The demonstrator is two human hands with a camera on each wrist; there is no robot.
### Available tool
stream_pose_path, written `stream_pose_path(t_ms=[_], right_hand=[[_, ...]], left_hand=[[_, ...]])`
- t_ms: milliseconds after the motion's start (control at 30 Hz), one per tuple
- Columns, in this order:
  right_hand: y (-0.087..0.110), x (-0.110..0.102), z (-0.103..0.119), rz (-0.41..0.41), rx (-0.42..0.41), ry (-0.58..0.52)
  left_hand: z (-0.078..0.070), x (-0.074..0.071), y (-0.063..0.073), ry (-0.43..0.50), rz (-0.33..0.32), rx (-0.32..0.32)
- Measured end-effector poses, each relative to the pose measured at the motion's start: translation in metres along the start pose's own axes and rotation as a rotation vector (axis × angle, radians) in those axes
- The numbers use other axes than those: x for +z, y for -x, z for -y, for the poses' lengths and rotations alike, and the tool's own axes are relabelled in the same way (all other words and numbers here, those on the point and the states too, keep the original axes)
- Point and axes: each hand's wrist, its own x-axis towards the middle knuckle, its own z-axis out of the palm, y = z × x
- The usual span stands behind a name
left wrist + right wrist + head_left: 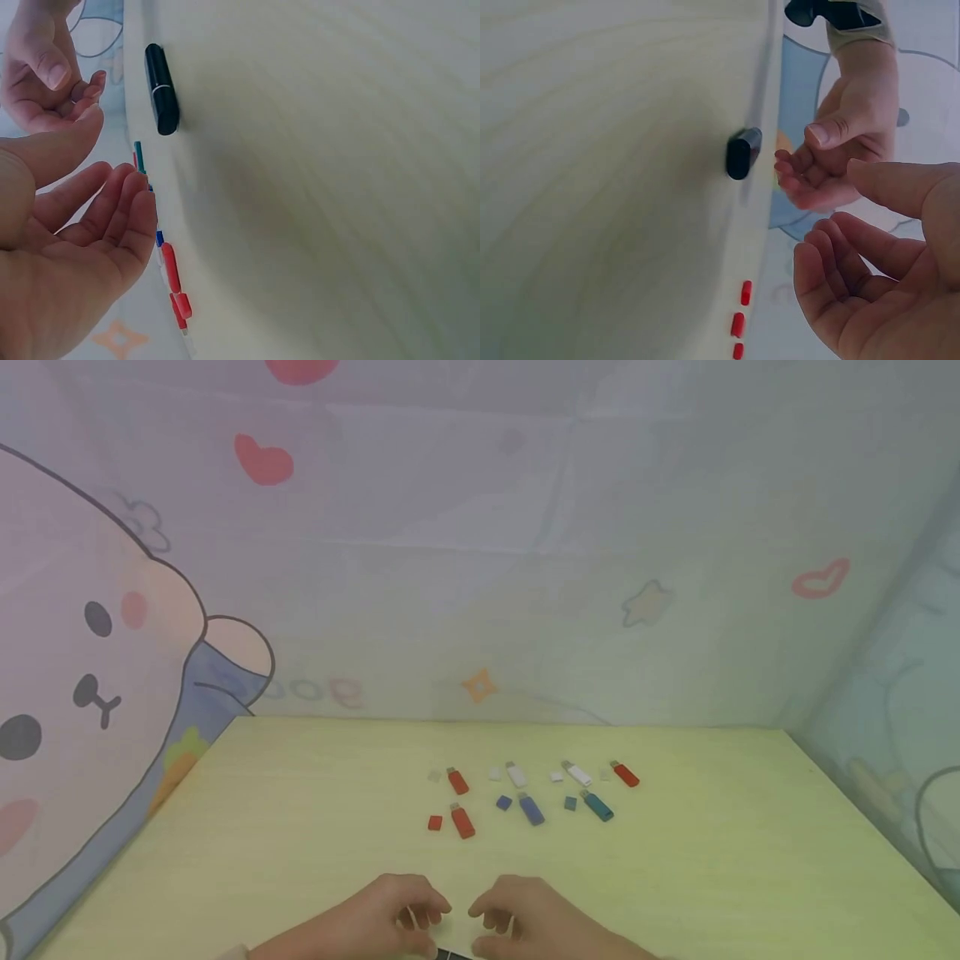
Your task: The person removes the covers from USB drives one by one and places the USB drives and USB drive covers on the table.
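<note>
My left hand and right hand hover over the near edge of the table, fingers loosely bent, holding nothing. Just below and between them lies a black stick with a thin light seam, like a capped USB stick. It touches neither hand in the wrist views; the head view's lower edge cuts it off. Farther back lie several uncapped USB sticks: red, blue, teal, white and others. Small loose caps, such as a red cap and a blue cap, sit beside them.
The pale yellow table extends to both sides of the USB sticks. A printed cloth backdrop hangs behind its far edge, with a cartoon bear at left.
</note>
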Motion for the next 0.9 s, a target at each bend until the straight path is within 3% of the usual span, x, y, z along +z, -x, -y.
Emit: stream_pose_path(t_ms=[267, 533, 600, 733, 900], right_hand=[[-0.015, 0.014, -0.015, 0.072, 0.025, -0.032], [-0.055, 0.040, -0.094, 0.185, 0.090, 0.069], [-0.061, 0.044, -0.103, 0.205, 0.086, 0.095], [-0.066, 0.047, -0.108, 0.214, 0.050, 0.139], [-0.066, 0.047, -0.104, 0.211, 0.044, 0.113]], left_hand=[[0.003, 0.004, -0.003, -0.014, 0.025, -0.076], [0.003, 0.009, -0.006, -0.006, 0.041, -0.150], [0.003, 0.011, -0.007, 0.011, 0.041, -0.157], [0.004, 0.013, -0.007, 0.007, 0.033, -0.146], [0.005, 0.014, -0.008, 0.000, 0.019, -0.133]])
